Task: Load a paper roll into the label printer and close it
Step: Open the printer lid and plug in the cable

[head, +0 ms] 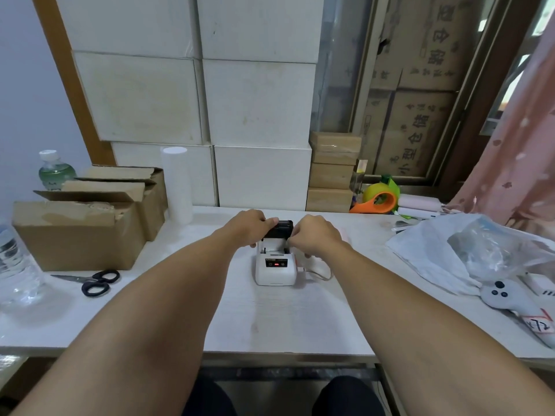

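Observation:
A small white label printer [275,271] stands at the middle of the table, its dark lid [280,229] raised at the back. White paper [274,246] shows inside the open compartment. My left hand [250,226] grips the lid's left side, fingers curled over its top. My right hand [313,235] is closed at the lid's right edge, fingertips pinched at the compartment's rim. A red light glows on the printer's front panel. What the right fingers pinch is hidden.
Open cardboard boxes [87,223] and scissors [96,282] lie at left, water bottles [18,265] at far left. A tall white paper roll [177,184] stands behind. Tape dispenser [378,199], plastic bag [468,250] and a white controller [510,301] lie at right. A cable [318,273] leaves the printer's right side.

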Tool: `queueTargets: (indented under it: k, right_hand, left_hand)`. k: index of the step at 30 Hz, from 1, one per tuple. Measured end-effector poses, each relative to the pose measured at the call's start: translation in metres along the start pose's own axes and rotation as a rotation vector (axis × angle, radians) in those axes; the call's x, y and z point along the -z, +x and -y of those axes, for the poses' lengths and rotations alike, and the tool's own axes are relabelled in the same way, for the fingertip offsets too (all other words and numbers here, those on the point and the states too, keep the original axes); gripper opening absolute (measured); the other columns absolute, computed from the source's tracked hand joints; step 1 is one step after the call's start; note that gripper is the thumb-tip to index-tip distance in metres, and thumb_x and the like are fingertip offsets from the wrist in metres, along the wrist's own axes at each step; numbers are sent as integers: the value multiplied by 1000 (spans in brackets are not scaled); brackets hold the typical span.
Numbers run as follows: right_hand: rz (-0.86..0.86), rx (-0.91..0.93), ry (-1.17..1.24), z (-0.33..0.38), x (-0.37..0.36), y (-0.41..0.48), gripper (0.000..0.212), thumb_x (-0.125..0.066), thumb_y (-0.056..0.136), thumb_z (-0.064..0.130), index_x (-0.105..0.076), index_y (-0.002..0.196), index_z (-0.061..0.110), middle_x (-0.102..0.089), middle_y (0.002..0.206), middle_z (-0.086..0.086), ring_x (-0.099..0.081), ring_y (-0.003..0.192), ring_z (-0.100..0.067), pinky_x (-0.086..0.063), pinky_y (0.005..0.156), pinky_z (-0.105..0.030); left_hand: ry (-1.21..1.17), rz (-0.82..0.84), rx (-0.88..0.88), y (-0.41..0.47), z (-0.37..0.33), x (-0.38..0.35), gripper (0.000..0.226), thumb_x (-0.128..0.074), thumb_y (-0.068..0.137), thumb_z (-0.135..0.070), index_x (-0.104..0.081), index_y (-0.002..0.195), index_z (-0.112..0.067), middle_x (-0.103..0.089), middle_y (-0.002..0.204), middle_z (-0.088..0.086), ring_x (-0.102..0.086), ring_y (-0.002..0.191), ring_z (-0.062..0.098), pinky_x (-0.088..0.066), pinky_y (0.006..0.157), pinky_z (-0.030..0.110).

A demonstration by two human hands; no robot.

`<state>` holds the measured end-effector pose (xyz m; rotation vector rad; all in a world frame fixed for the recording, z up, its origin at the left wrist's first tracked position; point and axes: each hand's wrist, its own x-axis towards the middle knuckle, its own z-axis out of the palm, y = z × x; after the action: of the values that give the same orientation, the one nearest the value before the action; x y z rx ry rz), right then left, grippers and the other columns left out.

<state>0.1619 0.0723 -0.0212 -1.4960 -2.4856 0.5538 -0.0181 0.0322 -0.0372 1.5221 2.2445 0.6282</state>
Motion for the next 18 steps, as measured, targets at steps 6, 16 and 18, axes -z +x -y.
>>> queueTargets:
  k: [6,16,18]
  right_hand:
    - [64,110,14,3,-10,5,17,-71,81,23,-82,87,34,-78,91,1,-73,82,-25,-62,76,-36]
    - [260,122,-103,17,-18,27,33,-63,81,14,-81,86,41,-66,73,5,-63,72,-24,-62,78,-37]
    - [282,122,-112,16,-20,31,40,-59,84,11,-82,95,41,-64,74,7,-61,68,-22,-62,78,-37]
  left_hand:
    - [-46,-44,91,10,-3,-4,62,-43,94,-65,-67,100,-7,-77,94,12,-77,72,28,-63,75,40]
    - [-41,-64,157,21,-1,-6,66,-40,93,-68,-68,97,-8,-76,88,8,-75,64,26,-65,78,43]
    - [-47,-61,159,23,-1,-7,66,-40,93,-69,-68,97,-9,-76,88,7,-75,63,26,-65,78,44]
